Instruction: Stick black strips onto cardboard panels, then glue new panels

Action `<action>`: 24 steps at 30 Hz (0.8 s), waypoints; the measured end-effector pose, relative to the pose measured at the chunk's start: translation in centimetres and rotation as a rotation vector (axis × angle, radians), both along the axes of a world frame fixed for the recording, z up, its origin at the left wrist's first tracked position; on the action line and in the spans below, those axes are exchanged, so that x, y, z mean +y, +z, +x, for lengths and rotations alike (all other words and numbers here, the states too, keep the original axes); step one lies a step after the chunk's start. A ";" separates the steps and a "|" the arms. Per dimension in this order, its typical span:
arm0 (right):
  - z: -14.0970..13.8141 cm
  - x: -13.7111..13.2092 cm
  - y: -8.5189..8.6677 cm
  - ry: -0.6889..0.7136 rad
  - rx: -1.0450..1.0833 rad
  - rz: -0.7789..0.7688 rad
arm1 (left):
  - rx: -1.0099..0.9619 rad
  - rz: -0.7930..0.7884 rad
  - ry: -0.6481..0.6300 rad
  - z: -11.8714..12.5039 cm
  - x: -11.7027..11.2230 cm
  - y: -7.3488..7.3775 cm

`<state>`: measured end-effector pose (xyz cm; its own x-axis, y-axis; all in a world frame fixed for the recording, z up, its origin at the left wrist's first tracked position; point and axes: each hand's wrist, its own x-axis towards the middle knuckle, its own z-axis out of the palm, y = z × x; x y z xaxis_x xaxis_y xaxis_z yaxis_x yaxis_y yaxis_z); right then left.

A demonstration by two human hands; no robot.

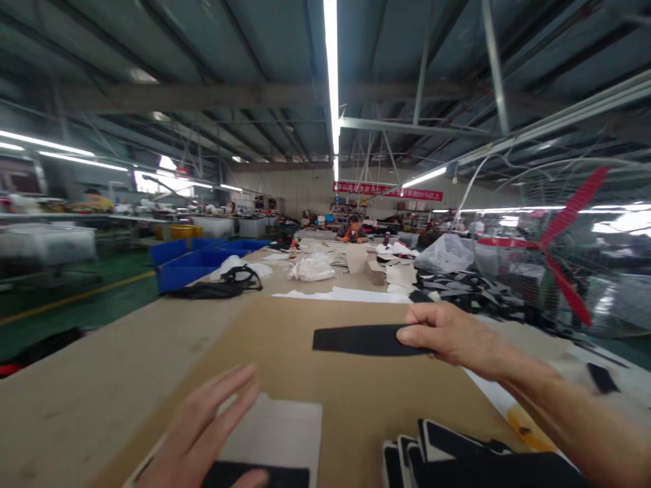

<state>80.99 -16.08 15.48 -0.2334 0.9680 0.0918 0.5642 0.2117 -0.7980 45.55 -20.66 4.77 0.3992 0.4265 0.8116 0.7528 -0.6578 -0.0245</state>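
My right hand (pixel 442 335) pinches one end of a flat black fabric strip (pixel 356 340) between thumb and fingers. The strip points left, above a brown board (pixel 350 386). My left hand (pixel 208 423) is slightly blurred, its fingers stretched out and the thumb apart. It hovers over or rests on a white sheet (pixel 295 427); I cannot tell which. A black piece (pixel 285 476) lies on the lower part of that sheet, close to the left thumb. Below my right hand is a stack of black pieces with white edges (pixel 458 461).
Clear plastic bags (pixel 311 266) and paper scraps lie farther up the table. Many black offcuts (pixel 468 291) are heaped at right, beside a fan with red blades (pixel 544 244). Blue bins (pixel 198 264) stand left. A person (pixel 352 232) sits at the far end.
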 end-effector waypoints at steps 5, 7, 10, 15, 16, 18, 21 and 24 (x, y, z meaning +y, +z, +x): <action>-8.4 -4.3 -1.0 0.366 0.147 -0.171 | 0.053 -0.361 -0.185 1.6 -3.8 5.6; -10.3 -5.1 -1.8 0.411 0.325 -0.228 | -0.058 -0.578 -0.251 2.0 -5.0 6.7; -12.5 -5.8 -3.0 0.477 0.592 -0.272 | -0.345 -0.906 -0.306 1.5 -6.4 6.1; -16.2 -6.4 -4.9 0.609 0.810 -0.302 | -0.779 -1.257 -0.368 -0.3 -6.5 2.8; -16.9 -6.4 -5.2 0.592 0.820 -0.301 | -0.798 -1.265 -0.366 -0.5 -6.4 2.2; -18.3 -6.4 -5.7 0.545 0.806 -0.304 | -0.776 -1.227 -0.353 -1.1 -6.3 1.5; -19.7 -6.4 -6.2 0.472 0.786 -0.320 | -0.694 -1.115 -0.321 -1.7 -6.5 0.8; -20.5 -6.3 -6.7 0.462 0.824 -0.366 | -0.656 -1.051 -0.275 -2.4 -6.9 0.3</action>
